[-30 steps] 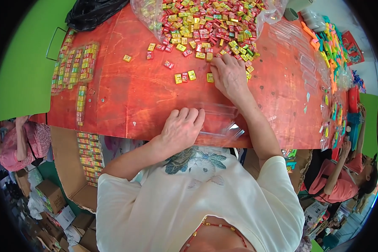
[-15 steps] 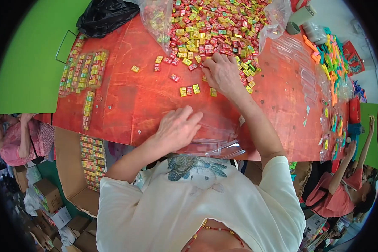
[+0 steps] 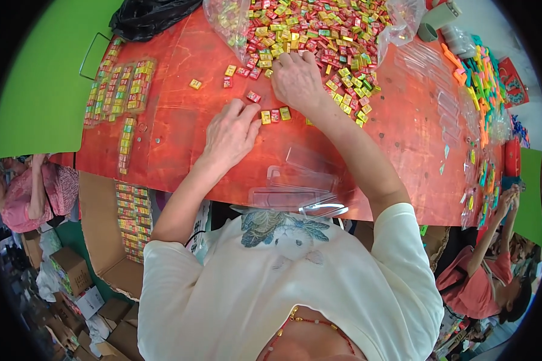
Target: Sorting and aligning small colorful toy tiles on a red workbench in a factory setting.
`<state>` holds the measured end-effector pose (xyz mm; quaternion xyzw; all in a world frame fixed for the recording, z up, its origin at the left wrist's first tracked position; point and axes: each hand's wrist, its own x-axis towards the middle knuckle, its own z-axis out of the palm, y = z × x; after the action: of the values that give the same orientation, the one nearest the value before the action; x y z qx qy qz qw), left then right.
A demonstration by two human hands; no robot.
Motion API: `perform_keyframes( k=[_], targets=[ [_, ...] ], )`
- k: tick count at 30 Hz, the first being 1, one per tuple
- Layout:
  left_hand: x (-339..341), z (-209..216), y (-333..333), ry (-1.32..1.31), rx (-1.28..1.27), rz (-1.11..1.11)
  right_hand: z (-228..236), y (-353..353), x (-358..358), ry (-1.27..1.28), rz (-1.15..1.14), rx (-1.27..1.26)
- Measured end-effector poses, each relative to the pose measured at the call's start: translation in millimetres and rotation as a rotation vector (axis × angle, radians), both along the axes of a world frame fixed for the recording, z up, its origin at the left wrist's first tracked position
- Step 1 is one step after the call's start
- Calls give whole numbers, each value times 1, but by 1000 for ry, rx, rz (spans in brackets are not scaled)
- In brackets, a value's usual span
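My left hand [image 3: 230,133] rests low over the red table [image 3: 186,141], fingers bent but apart, with nothing seen in it. By its fingertips lie a small red box [image 3: 253,96] and a short row with a yellow box [image 3: 265,117], a red box [image 3: 275,115] and another yellow box [image 3: 285,114]. My right hand [image 3: 297,82] reaches to the near edge of a big pile of small red and yellow boxes [image 3: 319,36]. Its fingers curl downward among them; the fingertips and anything they grip are hidden. Clear plastic trays [image 3: 292,197] lie near my body.
At left sit filled trays of boxes [image 3: 140,86] and a single filled strip [image 3: 126,144]. A cardboard carton [image 3: 99,234] below holds more. A black bag [image 3: 153,18] lies far left, empty clear trays [image 3: 448,117] and colourful plastic pieces [image 3: 482,72] right. Other people sit at both sides.
My left hand has moved forward, away from the clear trays, to beside the short row of boxes. My right hand has shifted left and farther toward the pile. The view has shifted slightly.
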<state>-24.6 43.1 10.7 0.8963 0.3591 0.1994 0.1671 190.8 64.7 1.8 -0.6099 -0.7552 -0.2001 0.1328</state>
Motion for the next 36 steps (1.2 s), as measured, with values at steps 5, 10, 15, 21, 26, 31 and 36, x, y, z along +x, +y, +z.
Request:
perform_keyframes(
  k=[5,10,15,21,26,31,36],
  targets=[
    [8,-3,-5,-30,43,-34,-3,-2,1,13,30,-8],
    [13,-5,-12,46,123,-59,-3,-3,8,120,44,-54],
    [27,-4,-19,145,165,-80,1,-17,24,356,82,-141],
    [41,-14,-12,146,213,-97,17,-55,51,528,-14,-174],
    [42,-17,-9,128,238,-103,27,-112,47,410,-6,-276],
    [42,-15,-10,127,236,-98,11,-119,31,370,-1,-279],
    [41,-16,-12,83,271,-106,8,-109,21,283,-53,-258]
  ],
)
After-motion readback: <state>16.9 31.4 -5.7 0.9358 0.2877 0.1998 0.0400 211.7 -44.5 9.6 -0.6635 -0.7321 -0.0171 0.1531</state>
